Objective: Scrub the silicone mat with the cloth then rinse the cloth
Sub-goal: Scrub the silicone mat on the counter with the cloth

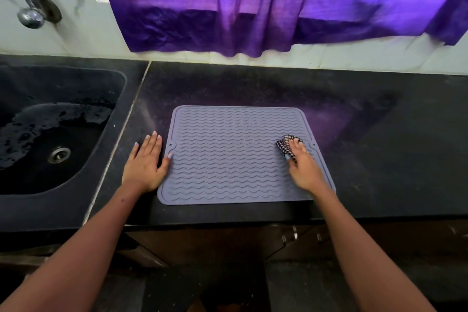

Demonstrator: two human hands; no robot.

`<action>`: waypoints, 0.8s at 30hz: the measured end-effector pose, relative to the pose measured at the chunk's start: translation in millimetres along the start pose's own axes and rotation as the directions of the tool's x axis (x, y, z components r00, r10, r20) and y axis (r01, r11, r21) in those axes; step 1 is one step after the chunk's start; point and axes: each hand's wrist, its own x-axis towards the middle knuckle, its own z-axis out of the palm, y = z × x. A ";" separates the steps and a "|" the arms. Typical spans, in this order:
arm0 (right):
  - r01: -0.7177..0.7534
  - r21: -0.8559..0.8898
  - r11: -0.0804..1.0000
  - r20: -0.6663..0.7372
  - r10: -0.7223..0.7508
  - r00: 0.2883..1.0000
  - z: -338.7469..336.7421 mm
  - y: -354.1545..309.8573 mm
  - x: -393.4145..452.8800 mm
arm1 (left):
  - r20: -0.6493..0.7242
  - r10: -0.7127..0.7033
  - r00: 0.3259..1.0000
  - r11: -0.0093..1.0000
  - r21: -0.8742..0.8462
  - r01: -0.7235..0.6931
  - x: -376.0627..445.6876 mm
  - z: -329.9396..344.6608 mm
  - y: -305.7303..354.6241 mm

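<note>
Right hand (302, 168) presses a bunched checked cloth (287, 144) onto the grey silicone mat (228, 154) near its right edge. Left hand (145, 162) lies flat, fingers spread, on the black counter (379, 134), thumb touching the mat's left edge.

One grey mat (235, 154) with wavy ridges lies on one black counter (379, 134). One checked cloth (287, 144) sits on the mat. Two hands show: one left hand (145, 163) and one right hand (304, 167). There is one sink (119, 83) with one drain (59, 154), one tap (25, 5) and one purple curtain (278, 2)
</note>
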 end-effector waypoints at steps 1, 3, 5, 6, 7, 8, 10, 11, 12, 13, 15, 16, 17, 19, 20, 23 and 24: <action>-0.025 0.125 0.992 0.003 0.025 1.000 -5.4 1.6 4.1 | -0.002 -0.001 1.000 1.000 -0.004 0.001 -0.3 0.0 0.0; -0.158 0.465 0.871 0.044 0.156 0.987 -22.2 2.9 12.9 | -0.010 -0.001 1.000 1.000 -0.008 0.000 -1.0 -0.4 0.2; -0.288 0.755 0.589 0.127 0.299 0.946 -43.5 1.9 16.0 | -0.009 0.000 1.000 1.000 -0.008 0.000 -0.9 -1.0 0.6; -0.292 0.783 0.549 0.109 0.341 0.934 -49.9 4.2 16.6 | -0.012 0.000 1.000 1.000 -0.008 0.000 -1.0 -1.5 1.0; -0.280 0.722 0.632 0.041 0.365 0.930 -53.9 5.8 15.5 | -0.017 -0.002 1.000 1.000 -0.009 0.002 -1.2 -1.6 1.0; -0.263 0.566 0.781 -0.055 0.354 0.933 -54.0 6.9 13.3 | -0.021 -0.004 1.000 1.000 -0.013 0.003 -1.1 -1.5 0.9; -0.226 0.200 0.953 -0.161 0.259 0.952 -43.0 4.8 2.1 | -0.028 -0.004 1.000 1.000 -0.020 0.003 -1.1 -1.6 0.5; -0.215 0.089 0.973 -0.154 0.227 0.962 -31.5 4.3 -4.8 | -0.030 -0.003 1.000 1.000 -0.020 0.003 -1.1 -1.2 0.3; -0.198 0.001 0.980 -0.143 0.196 0.970 -18.3 5.7 -11.0 | -0.029 -0.003 1.000 1.000 -0.019 0.002 -0.8 -1.2 0.2; -0.170 -0.104 0.980 -0.141 0.154 0.978 -6.7 6.6 -17.1 | -0.026 -0.002 1.000 1.000 -0.019 0.001 -0.5 -0.9 0.0; -0.125 -0.251 0.960 -0.166 0.084 0.983 6.1 12.3 -22.3 | -0.029 -0.001 1.000 1.000 -0.020 0.001 -0.7 -0.2 -0.4; -0.112 -0.268 0.957 -0.159 0.071 0.985 6.1 13.8 -21.5 | -0.032 -0.004 0.999 1.000 -0.022 0.003 -0.9 0.2 -0.4; -0.094 -0.278 0.956 -0.137 0.058 0.989 4.8 16.5 -19.9 | -0.034 -0.005 0.999 1.000 -0.024 0.004 -1.3 0.7 0.0; -0.059 -0.238 0.969 -0.081 0.041 0.996 -0.8 21.3 -18.1 | -0.036 -0.001 0.999 1.000 -0.026 0.000 -2.1 0.7 0.5; -0.052 -0.175 0.983 -0.059 0.042 0.997 -4.6 24.3 -16.3 | -0.034 -0.004 0.999 1.000 -0.029 0.003 -2.2 0.7 0.6; -0.142 0.246 0.959 -0.038 0.156 0.987 -25.4 29.1 -9.6 | -0.031 0.001 1.000 1.000 -0.021 -0.002 -1.9 -0.1 1.0; -0.186 0.450 0.874 -0.034 0.225 0.974 -33.2 25.3 -8.5 | -0.031 0.002 1.000 1.000 -0.017 -0.003 -1.6 -0.5 0.9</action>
